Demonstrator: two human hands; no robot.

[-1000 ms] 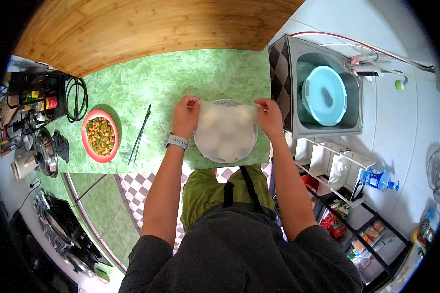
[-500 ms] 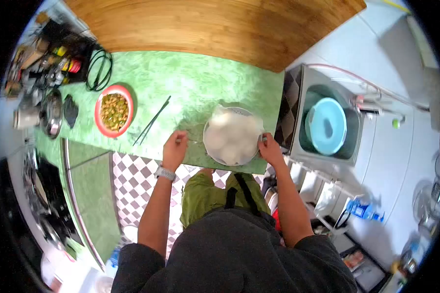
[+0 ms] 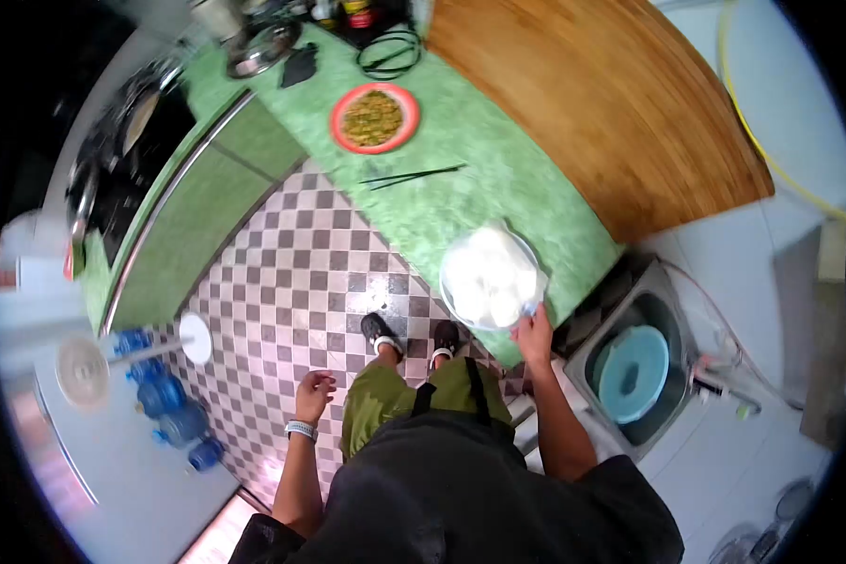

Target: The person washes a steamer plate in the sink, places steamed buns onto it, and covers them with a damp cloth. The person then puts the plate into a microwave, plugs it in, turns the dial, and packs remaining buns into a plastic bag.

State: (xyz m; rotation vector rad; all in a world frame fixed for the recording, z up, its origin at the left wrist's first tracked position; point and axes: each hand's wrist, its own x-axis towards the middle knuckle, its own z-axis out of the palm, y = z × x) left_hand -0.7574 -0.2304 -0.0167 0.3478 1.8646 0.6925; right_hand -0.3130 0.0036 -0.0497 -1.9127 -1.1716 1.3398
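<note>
bowl (image 3: 447,287) under a pale sheet (image 3: 498,268) sits near the sink (image 3: 652,305); right hand (image 3: 534,336) curled at its sink side, grip unclear; left hand (image 3: 313,395) half-uncurled, empty. covering seems in hand; next calls for light fingers.

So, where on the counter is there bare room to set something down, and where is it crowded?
Bare: between the chopsticks and white dish, and a strip along the wooden panel. Crowded: the far end, with red-rimmed dish, coiled cable and dark item.

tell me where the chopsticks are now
In the head view, the chopsticks lie above the middle of the picture, on the green counter, between the red plate and the white bowl.
</note>
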